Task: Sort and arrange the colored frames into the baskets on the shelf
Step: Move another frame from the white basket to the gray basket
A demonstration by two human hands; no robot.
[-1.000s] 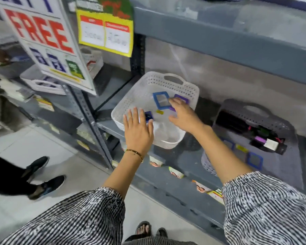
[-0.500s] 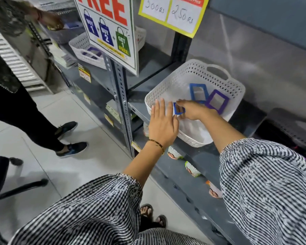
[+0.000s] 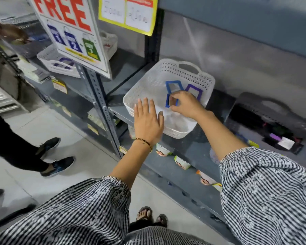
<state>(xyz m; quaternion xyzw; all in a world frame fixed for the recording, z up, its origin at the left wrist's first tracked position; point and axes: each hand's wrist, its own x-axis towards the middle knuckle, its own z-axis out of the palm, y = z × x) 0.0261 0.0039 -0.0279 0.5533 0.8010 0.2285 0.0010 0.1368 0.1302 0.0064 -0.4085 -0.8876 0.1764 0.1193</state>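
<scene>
A white perforated basket (image 3: pixel 155 75) stands on the grey shelf (image 3: pixel 193 149). Inside it, a blue frame (image 3: pixel 173 85) and a purple frame (image 3: pixel 193 90) lean against the far wall. My right hand (image 3: pixel 185 104) is inside the basket, pinching a second small blue frame (image 3: pixel 168 101) held upright just in front of the other two. My left hand (image 3: pixel 147 121) lies flat with fingers spread over the basket's front rim, holding nothing.
A dark grey basket (image 3: pixel 270 112) with mixed small items sits to the right. Another white basket (image 3: pixel 55 62) with purple frames stands on the left shelf bay behind a "FREE" sign (image 3: pixel 69 32). Another person's legs (image 3: pixel 25 152) stand on the floor at left.
My right hand picked up the small blue frame from the basket's near side and carried it back toward the two leaning frames. The view swung left, then back right. My left hand stayed at the rim.
</scene>
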